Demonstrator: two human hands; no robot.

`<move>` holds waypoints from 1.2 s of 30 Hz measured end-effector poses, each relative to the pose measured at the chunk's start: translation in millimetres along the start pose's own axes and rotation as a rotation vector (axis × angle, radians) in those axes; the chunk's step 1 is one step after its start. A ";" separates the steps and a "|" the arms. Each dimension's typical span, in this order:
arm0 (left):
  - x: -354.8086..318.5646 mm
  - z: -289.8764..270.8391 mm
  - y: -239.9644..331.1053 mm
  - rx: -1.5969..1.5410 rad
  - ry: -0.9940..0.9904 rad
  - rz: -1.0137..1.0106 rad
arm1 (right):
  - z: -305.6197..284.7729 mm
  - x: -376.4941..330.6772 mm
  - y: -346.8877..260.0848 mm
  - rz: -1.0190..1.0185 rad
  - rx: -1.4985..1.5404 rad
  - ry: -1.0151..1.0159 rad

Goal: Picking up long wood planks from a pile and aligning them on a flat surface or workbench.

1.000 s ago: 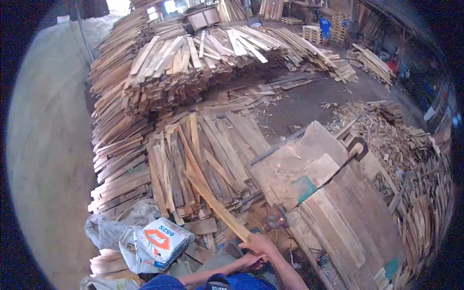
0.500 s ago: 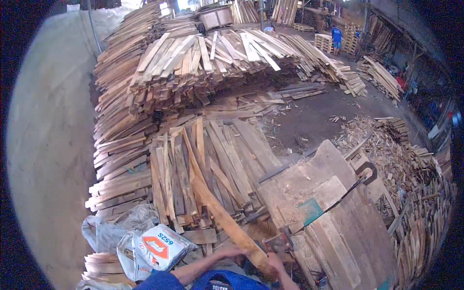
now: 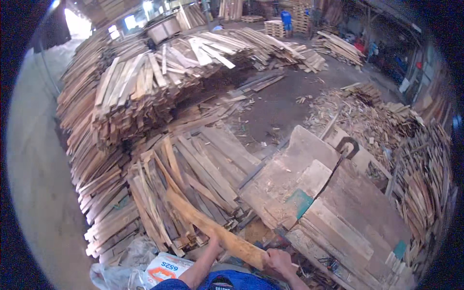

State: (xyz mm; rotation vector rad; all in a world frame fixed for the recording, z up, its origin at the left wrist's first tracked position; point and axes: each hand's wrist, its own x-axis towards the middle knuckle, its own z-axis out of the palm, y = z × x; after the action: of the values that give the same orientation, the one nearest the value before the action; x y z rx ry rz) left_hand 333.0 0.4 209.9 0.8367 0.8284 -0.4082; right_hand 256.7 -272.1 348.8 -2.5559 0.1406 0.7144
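Observation:
A long, yellowish-brown wooden plank (image 3: 208,220) with a slightly curved edge lies slantwise in front of me, its near end low and to the right. Closed around that near end is my right hand (image 3: 279,260). My left hand (image 3: 216,240) grips the plank's lower edge farther along, its fingers partly hidden by the wood. Beyond the plank's far end spreads a pile of rough boards (image 3: 193,164). Just right of my right hand stands a worn wooden work table (image 3: 357,208) with a dark slot across it and a teal piece (image 3: 299,202) beside the slot.
A white printed sack (image 3: 166,268) rests at the lower left. Tall stacks of planks (image 3: 140,82) rise at the left and back. Wood offcuts (image 3: 372,116) heap up beyond the table. A person in blue (image 3: 286,20) stands far off near pallets (image 3: 275,28).
My view has swung to the right. The plank now lies closer to level across my front, its near end raised. My left hand has shifted farther along it, away from my right hand.

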 end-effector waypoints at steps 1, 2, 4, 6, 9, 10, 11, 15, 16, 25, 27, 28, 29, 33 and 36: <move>2.0 17.8 3.2 -0.061 -0.012 0.011 | -8.4 -3.0 -1.4 -0.040 0.036 0.014; 7.8 31.1 4.3 -0.125 -0.043 0.013 | -14.9 -5.8 -0.2 -0.040 0.051 0.062; 32.8 42.5 20.9 -0.061 -0.064 0.070 | -20.5 -6.6 7.6 -0.029 0.069 0.179; 56.2 36.9 44.6 0.016 -0.134 0.065 | -17.2 -2.5 16.6 -0.024 0.106 0.233; 83.2 50.3 77.1 0.185 -0.156 0.122 | -3.4 7.1 26.6 -0.139 0.066 0.313; 88.7 66.0 85.8 0.250 -0.168 0.153 | 4.9 10.6 22.6 -0.255 0.229 0.515; 91.2 86.6 91.2 0.310 -0.179 0.187 | 12.5 11.4 19.4 -0.354 0.309 0.660; 83.2 186.1 94.8 0.563 -0.196 0.375 | 36.9 4.8 11.7 -0.118 0.503 0.700; 78.7 209.5 92.4 0.625 -0.200 0.433 | 40.4 -0.9 18.2 -0.163 0.535 0.616; 8.4 375.8 40.9 1.023 -0.295 0.800 | 68.5 -136.9 149.7 0.196 0.683 0.516; -3.1 406.7 20.7 1.090 -0.316 0.843 | 74.2 -165.8 176.0 0.403 0.765 0.613; -8.8 421.7 8.2 1.124 -0.318 0.858 | 77.1 -179.1 187.0 0.378 0.756 0.664; -16.0 433.9 -7.5 1.164 -0.326 0.864 | 79.2 -191.6 199.1 0.418 0.781 0.638; -50.3 490.8 -93.2 1.187 -0.602 0.766 | 81.6 -228.0 253.9 0.502 0.820 0.602; -83.2 513.4 -136.7 1.762 -0.448 0.840 | 85.5 -244.8 292.8 0.427 0.716 0.667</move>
State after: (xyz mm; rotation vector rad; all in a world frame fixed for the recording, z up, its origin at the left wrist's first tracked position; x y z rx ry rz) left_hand 443.4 -486.7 409.4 2.4409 -0.5977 -0.4733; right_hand -57.7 -496.2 287.0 -1.9601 0.9853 -0.1011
